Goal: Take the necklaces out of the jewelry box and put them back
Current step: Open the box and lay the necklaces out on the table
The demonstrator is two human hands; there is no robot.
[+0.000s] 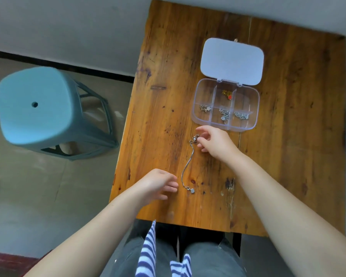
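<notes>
A clear plastic jewelry box (196,114) with several compartments lies open on the wooden table (168,56), its white lid (232,60) folded back. Small silver necklaces fill the front row, and a gold one with a red charm (228,94) sits in the back middle cell. A silver chain necklace (186,166) lies stretched on the table below the box. My right hand (216,142) pinches its upper end. My left hand (160,183) hovers by the lower end with the pendant (192,190), fingers apart, not touching it.
A light blue plastic stool (38,108) stands on the floor to the left of the table. The table's near edge runs just above my lap, and its left edge is close to my left forearm.
</notes>
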